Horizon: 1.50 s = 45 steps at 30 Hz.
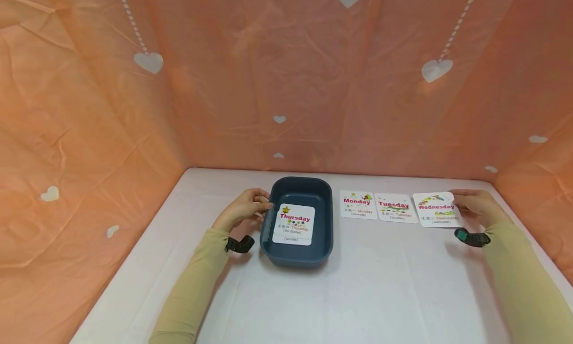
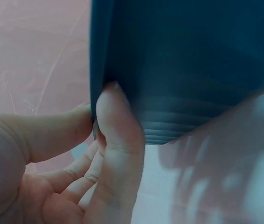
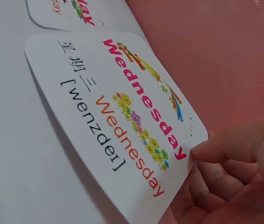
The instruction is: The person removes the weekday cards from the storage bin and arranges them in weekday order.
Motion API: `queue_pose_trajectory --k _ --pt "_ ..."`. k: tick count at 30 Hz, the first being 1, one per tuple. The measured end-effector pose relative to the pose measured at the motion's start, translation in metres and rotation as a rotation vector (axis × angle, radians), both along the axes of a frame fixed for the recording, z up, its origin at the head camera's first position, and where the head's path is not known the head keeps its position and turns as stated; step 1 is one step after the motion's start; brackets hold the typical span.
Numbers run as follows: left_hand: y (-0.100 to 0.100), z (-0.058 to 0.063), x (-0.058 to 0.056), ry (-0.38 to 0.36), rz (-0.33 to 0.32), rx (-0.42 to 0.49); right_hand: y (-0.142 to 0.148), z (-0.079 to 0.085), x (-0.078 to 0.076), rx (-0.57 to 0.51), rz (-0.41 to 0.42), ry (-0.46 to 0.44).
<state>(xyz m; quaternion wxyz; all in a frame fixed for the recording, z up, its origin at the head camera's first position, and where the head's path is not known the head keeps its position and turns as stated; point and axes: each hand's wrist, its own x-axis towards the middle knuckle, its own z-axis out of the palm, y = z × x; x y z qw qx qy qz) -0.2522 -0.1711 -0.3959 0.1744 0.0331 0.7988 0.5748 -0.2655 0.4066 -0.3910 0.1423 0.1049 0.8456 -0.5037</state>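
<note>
My left hand (image 1: 245,208) pinches the left rim of a dark blue rectangular bin (image 1: 326,234), thumb and forefinger on either side of the wall in the left wrist view. Inside the bin lies a small pile of cards, with the Thursday card (image 1: 295,218) on top and the edge of another showing below it. At the right, my right hand (image 1: 478,206) pinches the right edge of the Wednesday card (image 3: 136,112), which slants up from the white surface and casts a shadow beneath. The Tuesday card (image 1: 396,208) lies just left of it.
Left of Tuesday is the Monday card (image 1: 358,205), flat in the same row. All stand on a white-covered table (image 1: 376,289). Orange-pink cloth (image 1: 224,85) with white hearts hangs behind and at both sides.
</note>
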Motion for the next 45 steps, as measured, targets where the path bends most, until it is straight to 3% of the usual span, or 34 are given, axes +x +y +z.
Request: queue_pose_trajectory --k 10,24,32,45 --pt "0.001 0.000 0.001 0.006 0.005 -0.006 0.002 -0.007 -0.004 0.084 0.047 0.090" --pt "0.002 0.000 0.002 0.016 0.015 -0.011 0.012 -0.018 0.000 0.067 -0.036 0.128" --pt "0.002 -0.001 0.001 0.018 0.020 -0.027 0.008 -0.017 0.000 0.080 -0.053 0.107" --pt "0.003 0.002 0.002 0.012 0.027 -0.037 0.003 -0.015 0.000 0.189 -0.027 0.081"
